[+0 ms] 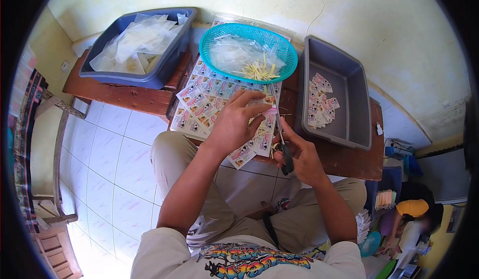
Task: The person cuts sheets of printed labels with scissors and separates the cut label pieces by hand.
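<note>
My left hand (238,121) pinches a small printed label (270,101) over the stacked sheets. In my right hand (302,156) are black-handled scissors (286,160), their blades pointing up beside the label. Beneath both hands lie printed label sheets (201,82), some of them loose and overlapping. Just beyond the hands stands a turquoise basket (205,54) holding clear plastic packets (234,52) and thin yellowish strips (259,71). A grey tub (344,79) on the right contains several cut labels (319,102).
At the left, a blue tub (164,74) of translucent bags (142,37) rests on the wooden bench (117,95). White floor tiles (119,154) lie below. Another person (414,209) sits at the lower right, near a turquoise container (369,244).
</note>
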The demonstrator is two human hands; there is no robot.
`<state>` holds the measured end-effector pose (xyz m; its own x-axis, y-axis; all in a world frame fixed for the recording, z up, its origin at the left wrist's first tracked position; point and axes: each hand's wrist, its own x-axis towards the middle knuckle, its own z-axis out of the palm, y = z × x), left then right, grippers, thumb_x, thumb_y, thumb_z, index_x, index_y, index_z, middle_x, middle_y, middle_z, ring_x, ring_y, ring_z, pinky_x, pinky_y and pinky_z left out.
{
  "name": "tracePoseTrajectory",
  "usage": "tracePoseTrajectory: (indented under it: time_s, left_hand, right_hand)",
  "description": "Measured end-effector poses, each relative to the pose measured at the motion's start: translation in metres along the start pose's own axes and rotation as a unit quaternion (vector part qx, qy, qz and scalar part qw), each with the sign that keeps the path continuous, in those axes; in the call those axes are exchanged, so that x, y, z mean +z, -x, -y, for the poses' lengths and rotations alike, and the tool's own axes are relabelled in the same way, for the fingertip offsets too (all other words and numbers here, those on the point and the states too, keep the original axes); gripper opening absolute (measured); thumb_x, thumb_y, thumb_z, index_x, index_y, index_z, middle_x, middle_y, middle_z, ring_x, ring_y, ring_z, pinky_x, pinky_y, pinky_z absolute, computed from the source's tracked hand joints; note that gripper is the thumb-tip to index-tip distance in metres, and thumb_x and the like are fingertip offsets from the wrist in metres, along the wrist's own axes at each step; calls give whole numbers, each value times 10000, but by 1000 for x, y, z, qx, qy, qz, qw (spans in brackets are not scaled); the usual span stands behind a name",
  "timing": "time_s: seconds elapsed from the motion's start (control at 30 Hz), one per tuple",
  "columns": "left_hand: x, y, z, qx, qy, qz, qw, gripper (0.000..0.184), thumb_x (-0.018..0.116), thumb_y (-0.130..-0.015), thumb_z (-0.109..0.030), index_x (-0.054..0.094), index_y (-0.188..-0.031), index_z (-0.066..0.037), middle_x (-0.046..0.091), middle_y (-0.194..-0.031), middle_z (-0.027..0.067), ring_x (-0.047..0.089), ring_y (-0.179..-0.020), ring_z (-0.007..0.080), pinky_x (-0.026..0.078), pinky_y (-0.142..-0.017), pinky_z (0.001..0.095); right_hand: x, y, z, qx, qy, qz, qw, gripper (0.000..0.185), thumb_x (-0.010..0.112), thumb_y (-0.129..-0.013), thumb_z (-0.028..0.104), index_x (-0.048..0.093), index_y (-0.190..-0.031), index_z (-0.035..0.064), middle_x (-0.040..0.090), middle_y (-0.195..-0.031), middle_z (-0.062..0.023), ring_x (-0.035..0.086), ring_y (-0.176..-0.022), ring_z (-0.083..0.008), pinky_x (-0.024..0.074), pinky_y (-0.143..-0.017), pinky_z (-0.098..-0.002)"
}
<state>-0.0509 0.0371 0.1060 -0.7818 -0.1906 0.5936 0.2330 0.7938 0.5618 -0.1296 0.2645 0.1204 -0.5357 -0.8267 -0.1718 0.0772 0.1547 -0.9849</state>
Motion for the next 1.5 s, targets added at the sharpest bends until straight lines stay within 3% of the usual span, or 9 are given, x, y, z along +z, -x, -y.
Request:
tracePoseTrajectory:
  time_s: [1.5]
  left_hand:
    - [-2,4,5,-8,-2,2,1000,318,812,-805,-19,758,-1112,-82,692,-1245,114,656,-1155,347,547,-973,454]
  right_hand:
    - [4,-5,-8,1,13,-23,1000,793,793,-943,55,407,-1631,144,659,-1166,-42,590,-819,-60,554,-701,-246]
